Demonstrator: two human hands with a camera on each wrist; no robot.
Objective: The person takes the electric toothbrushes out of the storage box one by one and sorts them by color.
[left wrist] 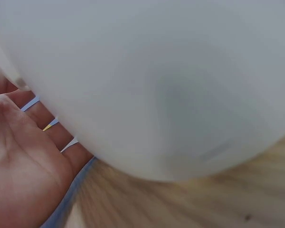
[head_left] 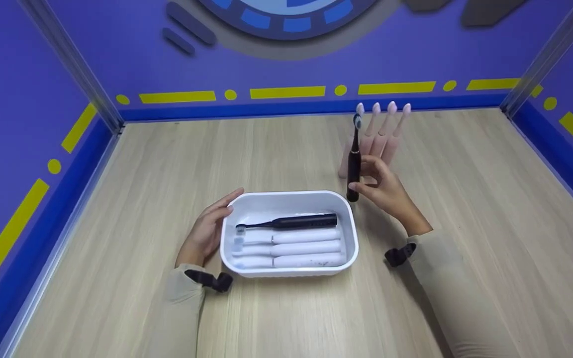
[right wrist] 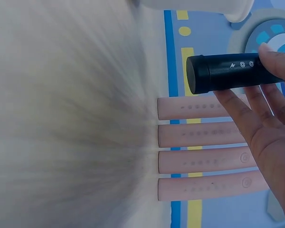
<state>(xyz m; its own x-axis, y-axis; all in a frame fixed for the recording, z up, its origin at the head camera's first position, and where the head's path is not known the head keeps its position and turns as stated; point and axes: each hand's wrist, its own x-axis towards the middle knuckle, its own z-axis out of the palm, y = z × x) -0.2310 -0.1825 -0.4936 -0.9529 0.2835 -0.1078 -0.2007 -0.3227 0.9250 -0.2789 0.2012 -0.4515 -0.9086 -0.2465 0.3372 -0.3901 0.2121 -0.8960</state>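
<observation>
My right hand (head_left: 386, 191) pinches a black electric toothbrush (head_left: 354, 166) by its handle, thumb against fingers. It is upright, brush head up, just beyond the right rear corner of a white bin (head_left: 291, 273). The right wrist view shows the handle's base (right wrist: 218, 73) free below the fingers. My left hand (head_left: 206, 231) rests at the bin's left side with fingers extended against the outer wall (left wrist: 133, 95); the thumb touches the rim. Inside lie another black toothbrush (head_left: 306, 222) and three white toothbrushes (head_left: 306, 247), parallel, heads to the left.
Several pink toothbrushes (head_left: 391, 144) stand upright in a row behind my right hand, close to the held toothbrush. The wooden tabletop (head_left: 177, 159) ends at a blue-purple back wall (head_left: 276, 74) and side walls.
</observation>
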